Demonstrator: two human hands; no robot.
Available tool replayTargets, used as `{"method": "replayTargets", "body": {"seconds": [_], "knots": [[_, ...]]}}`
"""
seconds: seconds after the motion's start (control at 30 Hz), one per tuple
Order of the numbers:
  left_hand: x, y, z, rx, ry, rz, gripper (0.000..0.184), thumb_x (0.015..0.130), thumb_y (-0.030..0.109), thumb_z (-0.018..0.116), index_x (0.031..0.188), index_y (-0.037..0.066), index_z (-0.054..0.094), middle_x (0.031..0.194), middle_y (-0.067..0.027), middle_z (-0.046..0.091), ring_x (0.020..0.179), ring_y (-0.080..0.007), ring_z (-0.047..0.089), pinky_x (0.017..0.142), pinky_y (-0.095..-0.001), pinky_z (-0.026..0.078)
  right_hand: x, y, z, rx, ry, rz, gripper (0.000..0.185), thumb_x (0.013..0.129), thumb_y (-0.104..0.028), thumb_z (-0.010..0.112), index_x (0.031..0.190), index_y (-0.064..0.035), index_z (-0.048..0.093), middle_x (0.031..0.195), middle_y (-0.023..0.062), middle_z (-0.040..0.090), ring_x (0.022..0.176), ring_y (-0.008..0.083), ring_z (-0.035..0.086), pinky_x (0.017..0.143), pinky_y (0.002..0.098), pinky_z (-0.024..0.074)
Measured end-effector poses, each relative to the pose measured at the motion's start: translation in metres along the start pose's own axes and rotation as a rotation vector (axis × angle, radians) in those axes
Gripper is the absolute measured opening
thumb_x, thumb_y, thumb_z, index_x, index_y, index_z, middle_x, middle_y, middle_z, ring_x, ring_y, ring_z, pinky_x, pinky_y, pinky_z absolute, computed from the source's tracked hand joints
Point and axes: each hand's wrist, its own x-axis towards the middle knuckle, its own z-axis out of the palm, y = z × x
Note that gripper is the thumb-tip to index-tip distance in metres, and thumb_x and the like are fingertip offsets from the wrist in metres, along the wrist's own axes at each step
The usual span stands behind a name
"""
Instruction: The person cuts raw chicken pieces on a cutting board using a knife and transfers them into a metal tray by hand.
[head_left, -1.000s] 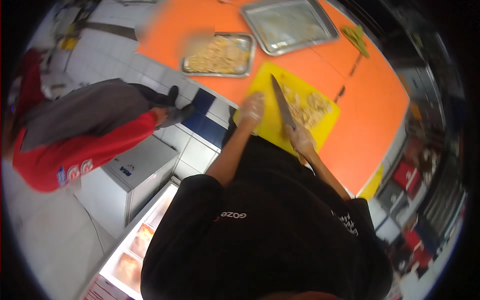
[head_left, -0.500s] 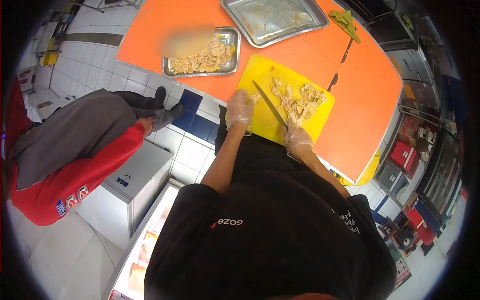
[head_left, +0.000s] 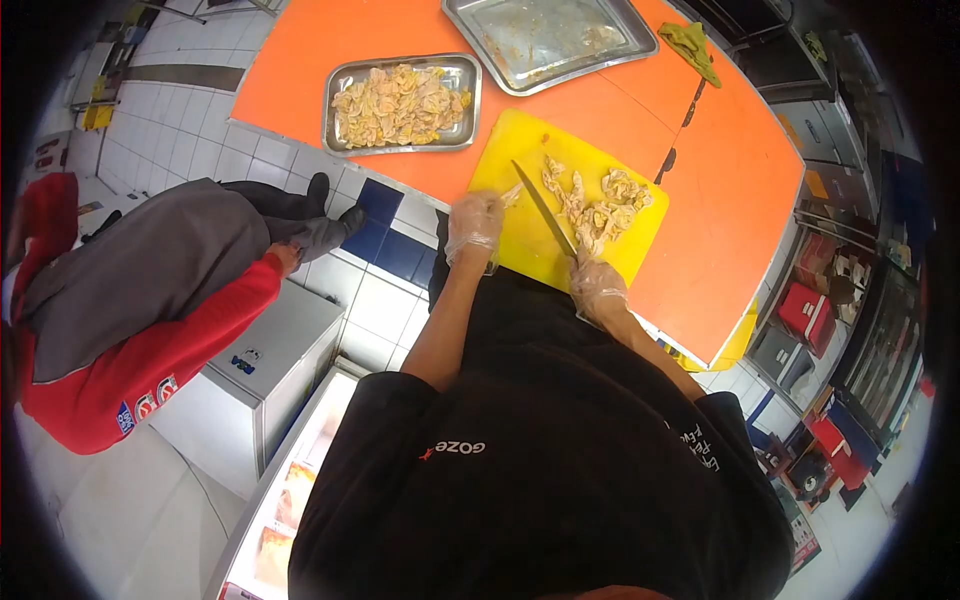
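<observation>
My right hand (head_left: 599,287), in a clear plastic glove, is closed round the handle of a long knife (head_left: 545,208). The blade lies over a yellow cutting board (head_left: 519,240) and points up and left. My left hand (head_left: 474,222), also gloved, is closed at the board's left edge. A small pale strip of meat (head_left: 511,196) sticks out beside its fingers. On the right half of the board lies a loose pile of pale meat pieces (head_left: 606,217).
A metal tray (head_left: 472,127) of meat pieces sits at the orange table's (head_left: 725,200) left. Behind the board is a larger tray (head_left: 540,82) with some residue. A green cloth (head_left: 690,50) lies at the back right. A person in red and grey (head_left: 150,260) stands at the left.
The view has shifted and sharpened since a second ago. A blurred patch over the left tray is gone. My left hand and the knife have barely moved since half a second ago.
</observation>
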Motion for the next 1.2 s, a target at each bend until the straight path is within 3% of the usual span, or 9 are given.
{"method": "replayTargets", "body": {"seconds": [0.17, 0.27, 0.37, 0.47, 0.53, 0.73, 0.97, 1.03, 1.2], "knots": [[-0.002, 0.005, -0.005, -0.043, 0.030, 0.054, 0.018, 0.093, 0.022, 0.073, 0.098, 0.008, 0.081, 0.096, -0.0192, 0.077, 0.095, -0.0406, 0.073, 0.085, -0.0498, 0.057, -0.012, -0.014, -0.001, 0.004, -0.025, -0.098, 0.033, 0.113, -0.036, 0.044, 0.126, -0.0087, 0.057, 0.102, 0.0273, 0.076, 0.095, 0.0486, 0.074, 0.086, 0.0599, 0.0581], [-0.003, 0.009, -0.005, -0.029, -0.019, -0.032, 0.018, 0.093, 0.023, 0.074, 0.099, 0.008, 0.081, 0.097, -0.0191, 0.077, 0.096, -0.0406, 0.073, 0.085, -0.0502, 0.057, -0.014, -0.017, -0.007, -0.002, -0.103, -0.060, 0.033, 0.113, -0.036, 0.044, 0.125, -0.0083, 0.057, 0.103, 0.0277, 0.076, 0.097, 0.0489, 0.074, 0.087, 0.0600, 0.0573], [0.001, 0.005, -0.002, -0.052, 0.033, 0.073, 0.018, 0.093, 0.023, 0.073, 0.100, 0.009, 0.081, 0.097, -0.0204, 0.076, 0.094, -0.0410, 0.073, 0.084, -0.0499, 0.057, -0.014, -0.014, -0.001, 0.042, -0.081, -0.067, 0.032, 0.112, -0.034, 0.045, 0.126, -0.0075, 0.056, 0.103, 0.0273, 0.076, 0.098, 0.0486, 0.074, 0.088, 0.0602, 0.0567], [-0.002, 0.007, -0.002, 0.032, -0.037, 0.006, 0.024, 0.093, 0.027, 0.078, 0.107, 0.007, 0.083, 0.106, -0.0184, 0.079, 0.099, -0.0380, 0.075, 0.090, -0.0445, 0.059, -0.010, -0.012, 0.006, 0.064, -0.108, -0.065, 0.036, 0.113, -0.038, 0.042, 0.128, -0.0087, 0.057, 0.104, 0.0297, 0.076, 0.099, 0.0508, 0.073, 0.091, 0.0605, 0.0554], [-0.003, 0.010, -0.003, -0.012, 0.029, 0.059, 0.014, 0.092, 0.017, 0.074, 0.101, 0.009, 0.082, 0.099, -0.0210, 0.077, 0.094, -0.0406, 0.073, 0.082, -0.0492, 0.058, -0.003, -0.020, 0.007, 0.057, -0.122, -0.051, 0.033, 0.111, -0.033, 0.044, 0.128, -0.0063, 0.055, 0.104, 0.0311, 0.075, 0.099, 0.0513, 0.073, 0.090, 0.0605, 0.0560], [0.001, -0.005, 0.012, 0.077, 0.008, 0.044, 0.017, 0.092, 0.022, 0.079, 0.098, 0.007, 0.080, 0.098, -0.0198, 0.076, 0.095, -0.0395, 0.073, 0.084, -0.0484, 0.057, 0.028, -0.033, 0.025, 0.148, -0.054, -0.089, 0.028, 0.107, -0.021, 0.046, 0.127, -0.0029, 0.053, 0.100, 0.0334, 0.075, 0.095, 0.0511, 0.075, 0.086, 0.0609, 0.0572], [-0.001, -0.003, 0.008, 0.076, 0.048, 0.071, 0.017, 0.091, 0.022, 0.080, 0.096, 0.006, 0.080, 0.096, -0.0204, 0.075, 0.093, -0.0408, 0.072, 0.082, -0.0493, 0.056, 0.054, -0.053, 0.026, 0.169, 0.022, -0.153, 0.023, 0.107, -0.020, 0.047, 0.121, -0.0024, 0.053, 0.098, 0.0317, 0.075, 0.094, 0.0494, 0.076, 0.086, 0.0610, 0.0574], [0.002, 0.000, 0.005, 0.033, -0.010, -0.020, 0.018, 0.091, 0.023, 0.080, 0.099, 0.007, 0.081, 0.098, -0.0206, 0.076, 0.095, -0.0405, 0.073, 0.084, -0.0488, 0.057, 0.047, -0.039, 0.028, 0.081, -0.002, -0.159, 0.029, 0.105, -0.017, 0.047, 0.129, -0.0035, 0.055, 0.108, 0.0314, 0.076, 0.098, 0.0467, 0.077, 0.085, 0.0596, 0.0587], [-0.001, 0.005, 0.004, 0.054, -0.003, -0.001, 0.019, 0.092, 0.024, 0.080, 0.102, 0.008, 0.082, 0.098, -0.0198, 0.077, 0.095, -0.0399, 0.073, 0.084, -0.0472, 0.058, 0.007, -0.017, 0.009, 0.024, -0.141, -0.055, 0.034, 0.106, -0.019, 0.048, 0.134, -0.0026, 0.054, 0.108, 0.0309, 0.076, 0.096, 0.0464, 0.077, 0.083, 0.0586, 0.0598]]}}
